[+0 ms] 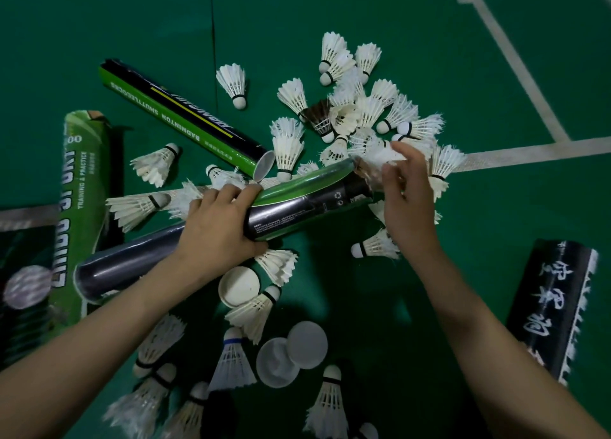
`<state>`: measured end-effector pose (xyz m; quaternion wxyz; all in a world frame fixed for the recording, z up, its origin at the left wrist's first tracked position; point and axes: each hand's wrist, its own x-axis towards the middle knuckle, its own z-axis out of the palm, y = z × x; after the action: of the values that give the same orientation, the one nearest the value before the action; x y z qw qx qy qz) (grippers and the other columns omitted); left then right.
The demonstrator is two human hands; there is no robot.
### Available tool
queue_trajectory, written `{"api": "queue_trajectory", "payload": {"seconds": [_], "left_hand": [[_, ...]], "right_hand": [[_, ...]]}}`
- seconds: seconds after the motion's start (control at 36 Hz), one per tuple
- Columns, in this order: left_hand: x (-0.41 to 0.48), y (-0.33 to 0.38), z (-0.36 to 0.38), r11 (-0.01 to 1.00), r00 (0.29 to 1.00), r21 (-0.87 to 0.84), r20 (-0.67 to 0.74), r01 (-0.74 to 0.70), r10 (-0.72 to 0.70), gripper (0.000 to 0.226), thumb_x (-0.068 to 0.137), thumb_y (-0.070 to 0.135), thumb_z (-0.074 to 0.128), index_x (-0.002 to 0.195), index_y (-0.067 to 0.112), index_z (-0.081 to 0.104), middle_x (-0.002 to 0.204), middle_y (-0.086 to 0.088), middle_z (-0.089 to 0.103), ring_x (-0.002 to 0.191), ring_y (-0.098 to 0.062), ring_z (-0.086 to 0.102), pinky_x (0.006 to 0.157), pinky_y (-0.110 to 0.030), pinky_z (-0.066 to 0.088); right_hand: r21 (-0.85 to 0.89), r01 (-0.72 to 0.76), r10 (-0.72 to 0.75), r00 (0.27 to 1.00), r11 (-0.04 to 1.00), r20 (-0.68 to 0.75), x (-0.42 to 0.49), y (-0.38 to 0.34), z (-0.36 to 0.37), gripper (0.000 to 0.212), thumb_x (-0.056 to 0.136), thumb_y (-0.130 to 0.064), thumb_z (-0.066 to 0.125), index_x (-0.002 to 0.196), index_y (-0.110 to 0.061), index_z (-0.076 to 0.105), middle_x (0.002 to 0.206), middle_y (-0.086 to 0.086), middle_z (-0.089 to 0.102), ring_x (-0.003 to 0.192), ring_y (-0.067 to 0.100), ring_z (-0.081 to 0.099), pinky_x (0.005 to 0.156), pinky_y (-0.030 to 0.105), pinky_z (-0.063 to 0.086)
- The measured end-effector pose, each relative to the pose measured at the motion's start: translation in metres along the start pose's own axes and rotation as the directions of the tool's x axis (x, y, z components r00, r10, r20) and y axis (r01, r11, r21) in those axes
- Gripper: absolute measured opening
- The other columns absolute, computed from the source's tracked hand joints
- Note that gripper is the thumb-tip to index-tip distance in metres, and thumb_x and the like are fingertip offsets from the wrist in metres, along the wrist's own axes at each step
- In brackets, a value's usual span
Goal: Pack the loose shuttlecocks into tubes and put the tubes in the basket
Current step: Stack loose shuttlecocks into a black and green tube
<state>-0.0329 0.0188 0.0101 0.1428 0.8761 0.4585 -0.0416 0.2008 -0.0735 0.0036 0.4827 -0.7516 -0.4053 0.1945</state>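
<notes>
black-green tube (185,118): BADMINTON SHUTTLECOCKS | green tube (86,187): TRAINING & PRACTICE | black tube (555,306): Chinese script

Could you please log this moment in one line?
left hand: grips tube | right hand: holds shuttlecock at tube mouth | floor: loose shuttlecocks

Dim, vignetted wide-angle view; motion blur at right fingers (393,164); curved edges.
</notes>
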Motion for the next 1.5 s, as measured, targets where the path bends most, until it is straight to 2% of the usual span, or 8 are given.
{"api": "queue_trajectory", "payload": {"seconds": [0.25,0.28,0.39,0.5,0.78,1.06,1.22,1.5], "left_hand": [[-0.001,0.004,0.002,0.998,0.996,-0.022,-0.061,-0.059,0.058,0.093,0.062,0.048,0.079,0.142,0.026,0.036,0.123,-0.006,0.051,0.11,-0.03,0.044,0.091,-0.041,0.035],[0.001,0.005,0.003,0.998,0.996,-0.024,-0.067,-0.062,0.06,0.093,0.062,0.048,0.079,0.142,0.026,0.037,0.123,-0.006,0.051,0.11,-0.03,0.044,0.091,-0.041,0.035],[0.01,0.004,0.001,0.998,0.996,-0.007,-0.066,-0.067,0.066,0.093,0.063,0.05,0.078,0.143,0.029,0.034,0.123,-0.005,0.05,0.111,-0.028,0.044,0.093,-0.04,0.036],[0.021,0.008,0.002,0.999,0.999,0.016,0.018,-0.029,0.029,0.093,0.064,0.056,0.075,0.142,0.029,0.032,0.123,-0.006,0.051,0.112,-0.029,0.046,0.095,-0.042,0.04],[0.057,0.021,-0.01,1.0,0.991,0.031,0.134,0.002,-0.006,0.092,0.065,0.059,0.073,0.139,0.024,0.032,0.126,-0.011,0.05,0.115,-0.033,0.047,0.092,-0.042,0.043],[0.083,0.028,-0.03,0.99,0.976,0.057,0.182,-0.131,0.119,0.095,0.062,0.072,0.068,0.134,0.023,0.033,0.115,-0.01,0.048,0.103,-0.03,0.051,0.081,-0.037,0.046],[0.079,0.022,-0.025,0.999,0.983,-0.008,0.179,-0.047,0.047,0.096,0.059,0.077,0.065,0.132,0.022,0.032,0.117,-0.005,0.045,0.099,-0.028,0.055,0.075,-0.035,0.047],[0.05,0.014,-0.01,0.998,0.996,-0.059,0.089,-0.016,0.022,0.111,0.064,0.075,0.063,0.149,0.027,0.01,0.127,-0.006,0.043,0.104,-0.028,0.054,0.08,-0.038,0.052]], "right_hand": [[0.124,-0.153,0.135,0.98,0.98,0.143,-0.014,-0.027,0.002,0.037,0.103,-0.035,0.025,0.137,-0.024,0.035,0.097,-0.021,0.04,0.097,-0.01,0.052,0.089,0.013,0.04],[0.113,-0.156,0.134,0.975,0.981,0.18,-0.016,-0.031,0.003,0.038,0.103,-0.035,0.025,0.14,-0.025,0.032,0.137,-0.01,0.027,0.101,-0.003,0.05,0.091,0.012,0.039],[0.098,-0.209,0.172,0.94,0.973,0.294,-0.009,-0.028,0.003,0.049,0.101,-0.043,0.024,0.148,-0.034,0.017,0.137,-0.027,0.027,0.118,-0.014,0.025,0.102,0.019,0.018],[0.068,-0.203,0.189,0.966,0.977,0.178,0.012,-0.013,-0.004,0.041,0.103,-0.039,0.028,0.141,-0.028,0.035,0.11,-0.025,0.05,0.092,-0.011,0.051,0.083,0.018,0.039],[-0.572,-0.115,0.289,0.931,0.812,0.224,0.083,0.041,-0.008,0.064,0.088,-0.019,0.058,0.145,-0.016,0.029,0.143,0.016,0.031,0.135,0.033,0.022,0.108,0.039,0.024],[-0.719,-0.104,0.337,0.922,0.688,0.189,0.11,0.034,-0.005,0.043,0.082,-0.004,0.057,0.12,-0.006,0.038,0.11,0.023,0.057,0.097,0.038,0.055,0.074,0.041,0.046],[-0.599,-0.064,0.252,0.938,0.799,0.237,0.1,0.043,0.0,0.036,0.096,-0.013,0.049,0.131,-0.007,0.043,0.117,0.018,0.057,0.1,0.031,0.055,0.069,0.028,0.032],[0.143,-0.213,0.24,0.949,0.966,-0.205,0.074,0.018,-0.019,0.021,0.098,-0.016,0.046,0.119,-0.018,0.049,0.083,-0.006,0.041,0.07,0.008,0.043,0.072,0.029,0.041]]}}
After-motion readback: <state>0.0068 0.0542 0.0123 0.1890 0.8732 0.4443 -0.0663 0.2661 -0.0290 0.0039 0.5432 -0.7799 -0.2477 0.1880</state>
